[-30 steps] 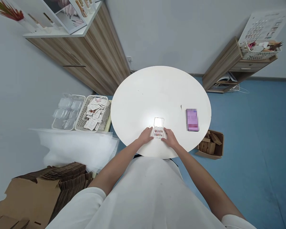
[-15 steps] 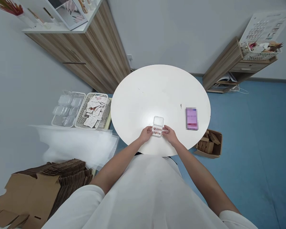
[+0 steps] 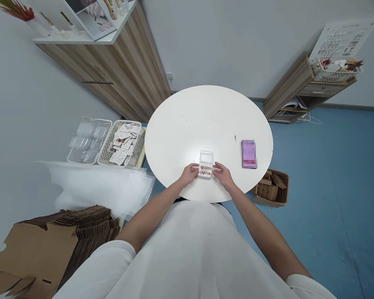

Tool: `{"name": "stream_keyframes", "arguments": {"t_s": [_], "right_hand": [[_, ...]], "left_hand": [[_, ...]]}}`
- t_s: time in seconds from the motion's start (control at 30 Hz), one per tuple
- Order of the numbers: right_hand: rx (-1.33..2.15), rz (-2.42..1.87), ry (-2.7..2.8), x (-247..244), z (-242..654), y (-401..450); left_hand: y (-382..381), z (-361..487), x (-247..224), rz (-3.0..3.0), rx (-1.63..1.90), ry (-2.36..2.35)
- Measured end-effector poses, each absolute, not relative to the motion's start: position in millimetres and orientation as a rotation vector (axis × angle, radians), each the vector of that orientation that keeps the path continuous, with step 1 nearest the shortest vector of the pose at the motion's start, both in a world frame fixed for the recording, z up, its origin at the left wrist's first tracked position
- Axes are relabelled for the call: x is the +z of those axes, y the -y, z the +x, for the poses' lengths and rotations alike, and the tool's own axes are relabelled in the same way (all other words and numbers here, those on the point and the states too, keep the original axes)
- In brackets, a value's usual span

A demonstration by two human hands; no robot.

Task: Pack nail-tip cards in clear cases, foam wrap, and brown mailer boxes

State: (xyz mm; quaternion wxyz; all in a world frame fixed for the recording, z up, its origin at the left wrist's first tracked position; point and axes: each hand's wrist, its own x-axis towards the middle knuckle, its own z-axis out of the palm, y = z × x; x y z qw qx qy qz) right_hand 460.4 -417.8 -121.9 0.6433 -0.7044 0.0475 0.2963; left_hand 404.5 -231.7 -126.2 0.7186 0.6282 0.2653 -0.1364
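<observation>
A small clear plastic case lies on the white oval table near its front edge. Its lid is raised and leans back toward the far side. Inside the lower half are rows of small pinkish and reddish pieces that look like press-on nails. My left hand has its fingers at the case's left side, and my right hand has its fingers at the right side. Together they hold the case between them. Further right on the table is a purple phone-sized object, its surface blurred out.
Left of the table stand a basket of printed cards and a basket of clear plastic boxes. White translucent sheets and stacked flat cardboard lie nearer. A carton of small brown boxes sits on the floor at right.
The view has shifted slightly. Both hands stay at the sides of the opened case, with only a small change in finger position.
</observation>
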Motion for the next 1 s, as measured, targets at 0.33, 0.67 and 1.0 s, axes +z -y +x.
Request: {"name": "stream_keyframes", "arguments": {"t_s": [0.33, 0.67, 1.0], "right_hand": [[0.739, -1.515, -0.248, -120.5, 470.3, 417.7], [0.791, -1.273, -0.115, -97.9, 488.7, 419.1], [0.822, -1.242, -0.09, -87.5, 472.6, 420.9]], "left_hand": [[230.0, 402.7, -123.7, 1.315, -0.332, -0.51], [226.6, 401.2, -113.0, 1.17, -0.41, -0.469], [231.1, 407.7, -101.4, 1.01, -0.323, -0.556]]}}
